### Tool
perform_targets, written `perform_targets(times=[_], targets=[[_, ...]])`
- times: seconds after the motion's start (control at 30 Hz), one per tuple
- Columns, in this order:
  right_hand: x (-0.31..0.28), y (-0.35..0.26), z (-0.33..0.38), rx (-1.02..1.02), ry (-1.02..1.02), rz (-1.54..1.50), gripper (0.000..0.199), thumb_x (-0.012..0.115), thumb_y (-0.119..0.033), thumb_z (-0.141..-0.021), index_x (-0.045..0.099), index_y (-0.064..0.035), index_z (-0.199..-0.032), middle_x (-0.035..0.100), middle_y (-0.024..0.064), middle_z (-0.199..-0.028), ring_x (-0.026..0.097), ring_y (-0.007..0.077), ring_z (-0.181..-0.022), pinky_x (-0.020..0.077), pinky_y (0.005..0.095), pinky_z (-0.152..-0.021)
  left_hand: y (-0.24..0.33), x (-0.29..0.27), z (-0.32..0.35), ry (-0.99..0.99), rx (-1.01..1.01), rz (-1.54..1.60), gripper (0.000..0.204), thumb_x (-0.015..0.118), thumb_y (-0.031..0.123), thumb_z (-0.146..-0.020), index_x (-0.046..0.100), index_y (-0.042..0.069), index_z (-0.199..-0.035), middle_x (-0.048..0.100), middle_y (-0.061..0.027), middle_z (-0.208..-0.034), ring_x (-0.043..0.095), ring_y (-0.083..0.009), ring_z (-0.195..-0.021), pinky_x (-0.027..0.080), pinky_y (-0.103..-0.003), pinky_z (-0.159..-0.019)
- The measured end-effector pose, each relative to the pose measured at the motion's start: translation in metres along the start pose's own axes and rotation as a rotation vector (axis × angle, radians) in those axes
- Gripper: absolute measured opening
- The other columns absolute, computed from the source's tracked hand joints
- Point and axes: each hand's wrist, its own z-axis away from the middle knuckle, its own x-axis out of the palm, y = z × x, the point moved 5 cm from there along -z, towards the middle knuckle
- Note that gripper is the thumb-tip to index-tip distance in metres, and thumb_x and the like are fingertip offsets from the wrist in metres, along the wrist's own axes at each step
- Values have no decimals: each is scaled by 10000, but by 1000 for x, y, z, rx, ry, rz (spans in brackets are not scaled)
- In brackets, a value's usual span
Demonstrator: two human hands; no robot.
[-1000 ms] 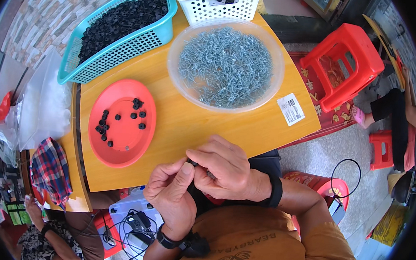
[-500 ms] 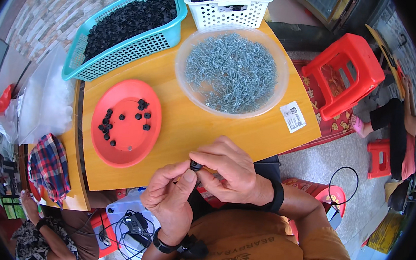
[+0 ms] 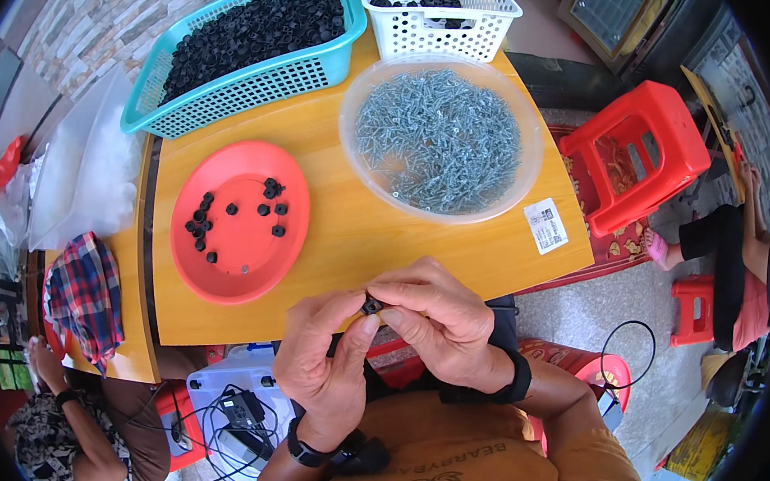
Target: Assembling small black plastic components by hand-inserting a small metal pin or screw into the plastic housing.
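Just past the table's near edge, a small black plastic part (image 3: 372, 305) is pinched between the fingertips of both my hands. My left hand (image 3: 326, 353) grips it from the left with thumb and forefinger. From the right, the thumb and forefinger of my right hand (image 3: 439, 331) close on the same part, covering much of it. Ahead and to the left lies a round red plate (image 3: 257, 262), with several similar black parts (image 3: 201, 221) scattered on it. A translucent bowl (image 3: 349, 152) heaped with silvery screws (image 3: 438, 141) stands farther back on the right.
Behind the plate, a teal basket (image 3: 275, 81) is full of black parts. Beside it a white basket (image 3: 450, 39) holds fewer. A white label (image 3: 545, 226) lies at the table's right. Red stools (image 3: 635, 161) stand rightward; another person's arm (image 3: 85, 434) shows lower left.
My right thumb has come up against the black part, and its fingers are more drawn together. Both hands keep hold of it. The whole view has shifted slightly.
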Motion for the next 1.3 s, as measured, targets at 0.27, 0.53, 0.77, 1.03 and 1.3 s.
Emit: perform_targets(times=[0.27, 0.53, 0.77, 1.03, 1.3], targets=[[6, 9, 9, 285, 73, -348, 190, 596, 19, -849, 622, 19, -1037, 632, 77, -949, 580, 125, -834, 476, 243, -717, 5, -1, 2, 6, 52, -50, 237, 713, -28, -725, 631, -11, -946, 600, -76, -880, 565, -147, -758, 457, -242, -686], [6, 22, 15, 591, 109, -495, 170, 596, -83, -885, 635, -11, -1034, 642, 13, -864, 564, 42, -714, 475, 183, -574, 0, -2, -2, -60, 47, -99, 214, 713, 23, -757, 646, 14, -961, 608, -84, -865, 589, -163, -720, 470, -250, -656], [4, 21, 2, 732, 81, -456, 169, 589, -79, -884, 639, -21, -1034, 632, 7, -840, 540, 33, -679, 453, 179, -566, -21, 1, -6, -1, -257, 223, 161, 692, -5, -765, 641, -38, -914, 605, -26, -806, 534, -96, -722, 435, -221, -671], [-22, 18, -42, 706, -19, -281, 165, 621, -124, -860, 653, -34, -995, 627, 7, -801, 562, 46, -695, 445, 195, -575, -15, -19, -17, 41, -156, 91, 168, 684, 8, -769, 647, -21, -931, 616, -25, -803, 538, -93, -733, 440, -225, -706], [-158, 59, -215, 284, 208, 347, 197, 622, -164, -780, 652, 25, -824, 588, 39, -679, 517, 89, -585, 419, 226, -521, -45, -98, -54, 268, -191, 16, 139, 657, 2, -785, 629, -50, -911, 607, -31, -819, 552, -95, -721, 447, -214, -683]])
